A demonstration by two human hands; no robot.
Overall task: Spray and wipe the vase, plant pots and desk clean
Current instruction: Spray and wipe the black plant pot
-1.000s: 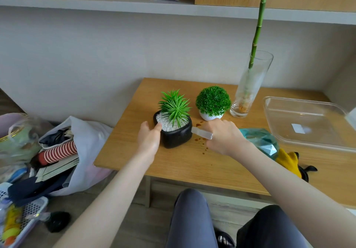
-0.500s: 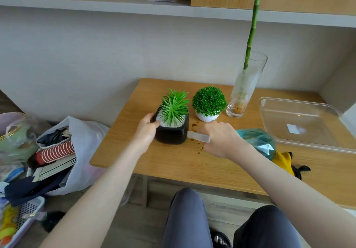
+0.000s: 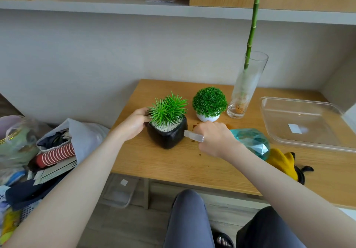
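black pot gripped and tilted while the sprayer nozzle meets its side

the left hand (image 3: 133,125) grips the black square plant pot (image 3: 167,135) from its left side, fingers curled against the pot's upper edge under the spiky green leaves. the pot is tilted, one corner toward the camera, and sits near the front left of the wooden desk (image 3: 173,163). white pebbles show around the base of the spiky plant.

the right hand (image 3: 213,138) is closed around the neck of a teal spray bottle (image 3: 250,142), whose faceted body lies behind the wrist on the desk. the clear nozzle (image 3: 193,136) sticks out from between the fingers and its tip touches the pot's right side.

just behind the right hand stands a small white pot (image 3: 208,117) with a round green ball plant, upright. beside it to the right is the tall glass vase (image 3: 246,88), leaning in this wide view, with a single green stalk rising out of it and orange roots at the bottom.

brown spots (image 3: 194,126) mark the desk between the black pot and the white pot, with smaller specks nearer the front edge. a yellow cloth (image 3: 283,163) lies bunched under the right forearm, close to the bottle. a clear plastic tray (image 3: 308,124) rests at the right of the desk.
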